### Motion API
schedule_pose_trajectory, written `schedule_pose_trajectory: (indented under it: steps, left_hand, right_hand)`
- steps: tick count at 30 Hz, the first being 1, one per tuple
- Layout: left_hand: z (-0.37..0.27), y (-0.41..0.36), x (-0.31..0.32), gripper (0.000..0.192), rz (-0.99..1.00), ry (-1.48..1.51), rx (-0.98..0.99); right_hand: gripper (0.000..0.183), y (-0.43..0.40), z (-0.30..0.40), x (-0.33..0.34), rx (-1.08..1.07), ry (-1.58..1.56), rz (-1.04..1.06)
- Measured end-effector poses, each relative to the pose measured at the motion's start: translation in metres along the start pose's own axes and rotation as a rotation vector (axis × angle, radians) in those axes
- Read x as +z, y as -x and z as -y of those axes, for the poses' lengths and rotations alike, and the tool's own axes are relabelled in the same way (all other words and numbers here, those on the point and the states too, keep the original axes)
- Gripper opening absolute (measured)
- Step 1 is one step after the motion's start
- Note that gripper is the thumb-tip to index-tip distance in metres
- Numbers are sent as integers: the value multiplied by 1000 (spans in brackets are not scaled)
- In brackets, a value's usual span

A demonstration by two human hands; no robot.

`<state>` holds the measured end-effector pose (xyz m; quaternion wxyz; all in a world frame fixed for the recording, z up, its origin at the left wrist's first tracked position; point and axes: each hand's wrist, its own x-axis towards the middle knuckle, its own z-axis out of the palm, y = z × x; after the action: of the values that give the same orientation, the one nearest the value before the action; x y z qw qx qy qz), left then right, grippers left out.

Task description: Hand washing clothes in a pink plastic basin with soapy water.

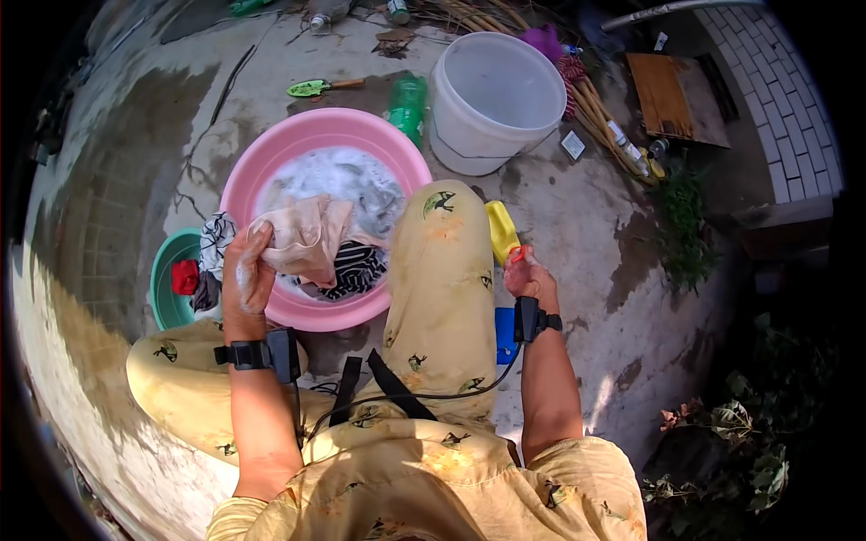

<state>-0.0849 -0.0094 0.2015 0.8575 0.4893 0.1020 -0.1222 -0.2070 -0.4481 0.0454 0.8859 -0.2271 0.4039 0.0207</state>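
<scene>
My left hand [252, 267], with suds on it, grips a pale pink cloth garment [308, 237] over a pink plastic basin [331, 323]. Foamy water [325, 172] fills the basin, with grey cloth partly under the suds. A black-and-white patterned cloth [355, 270] lies in it below the pink garment. Beyond my raised knee, my right hand [531, 274] has its fingers closed at the red cap of a yellow plastic container [501, 230], which tilts away from me. The container's lower part is partly hidden by the knee.
A teal basin [162, 284] with clothes stands at the left. Past the pink basin are a white bucket [467, 152], a green plastic bottle [408, 105] and a hand trowel [325, 86]. A blue object [505, 335] lies near my right wrist; a cable links my wristbands.
</scene>
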Motion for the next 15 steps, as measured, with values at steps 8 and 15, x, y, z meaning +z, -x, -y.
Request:
schedule_pose_trajectory:
  steps: [8,15]
  left_hand:
    - [-3,3,1,23,-31,-7,3]
    - [-2,1,0,23,-6,11,-4]
  right_hand:
    - [30,-8,-10,11,27,-135,5]
    - [29,-14,-7,5,-29,-226,53]
